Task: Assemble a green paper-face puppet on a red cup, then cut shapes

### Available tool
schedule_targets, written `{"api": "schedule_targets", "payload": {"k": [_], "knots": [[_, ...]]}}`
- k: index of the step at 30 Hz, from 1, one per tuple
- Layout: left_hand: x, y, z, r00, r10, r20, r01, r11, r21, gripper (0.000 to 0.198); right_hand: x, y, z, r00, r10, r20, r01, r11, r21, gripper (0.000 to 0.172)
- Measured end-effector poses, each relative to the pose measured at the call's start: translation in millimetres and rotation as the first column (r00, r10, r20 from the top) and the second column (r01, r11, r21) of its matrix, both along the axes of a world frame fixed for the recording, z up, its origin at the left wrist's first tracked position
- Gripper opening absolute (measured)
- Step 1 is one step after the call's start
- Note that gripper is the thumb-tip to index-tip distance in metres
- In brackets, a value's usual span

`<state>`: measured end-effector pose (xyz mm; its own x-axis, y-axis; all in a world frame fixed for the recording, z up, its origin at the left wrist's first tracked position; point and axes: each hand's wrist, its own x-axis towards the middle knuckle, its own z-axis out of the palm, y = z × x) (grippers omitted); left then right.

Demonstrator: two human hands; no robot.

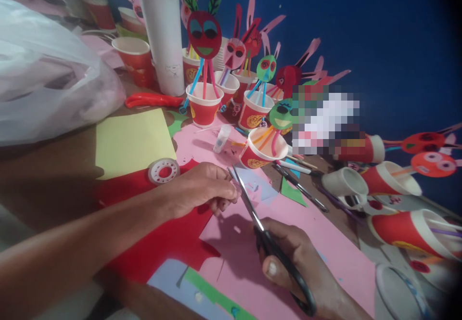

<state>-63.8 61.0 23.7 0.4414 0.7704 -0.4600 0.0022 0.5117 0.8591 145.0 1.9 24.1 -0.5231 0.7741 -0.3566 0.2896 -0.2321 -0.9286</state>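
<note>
My left hand pinches a small pink paper piece near the middle of the view. My right hand is closed around the black handles of the scissors. The scissor blades point up and to the left, slightly parted, with their tips beside the pink piece and my left fingertips. Beneath both hands lie a pink sheet and a red sheet. A white tape roll rests on the red sheet, behind my left wrist.
Red-and-white cups with paper faces on straws stand along the back. More cups lie tipped at the right. A plastic bag fills the upper left, near a yellow sheet, a red-handled tool and a tall white cylinder.
</note>
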Motion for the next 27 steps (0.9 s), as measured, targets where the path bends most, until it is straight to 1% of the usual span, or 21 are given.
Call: {"api": "schedule_targets", "payload": {"k": [3,8,12,16,19,24,27], "knots": [[0,1,-0.1,1.0,0.0,-0.012,0.0,1.0,0.006,0.012,1,0,0.2,1.0,0.009,0.012,-0.009,1.0,0.007,0.038],[-1,1,-1.0,1.0,-0.024,-0.008,0.024,1.0,0.01,0.012,1,1,1.4,1.0,0.009,-0.014,-0.009,1.0,-0.014,0.038],[-2,1,-1.5,0.999,-0.038,-0.022,0.038,0.999,0.01,0.013,0,1,0.6,1.0,0.009,0.011,-0.009,1.0,-0.013,0.038],[-1,0,-3.1,0.999,-0.03,0.025,0.03,1.0,0.006,0.012,0,0,-0.7,1.0,-0.011,0.005,0.011,1.0,0.0,0.039],[-1,-2,-4.6,0.998,-0.032,0.058,0.032,0.999,0.003,0.016,-1,-1,-1.9,0.999,-0.03,-0.034,0.029,0.999,-0.022,0.039],[1,-6,-5.3,0.998,-0.012,0.069,0.008,0.998,0.056,0.02,-1,-3,-6.8,0.995,-0.088,-0.057,0.088,0.996,0.008,0.041],[2,-6,-6.1,0.998,0.003,0.062,-0.008,0.997,0.082,0.023,-2,-4,-9.0,0.994,-0.086,-0.068,0.086,0.996,0.006,0.042]]}}
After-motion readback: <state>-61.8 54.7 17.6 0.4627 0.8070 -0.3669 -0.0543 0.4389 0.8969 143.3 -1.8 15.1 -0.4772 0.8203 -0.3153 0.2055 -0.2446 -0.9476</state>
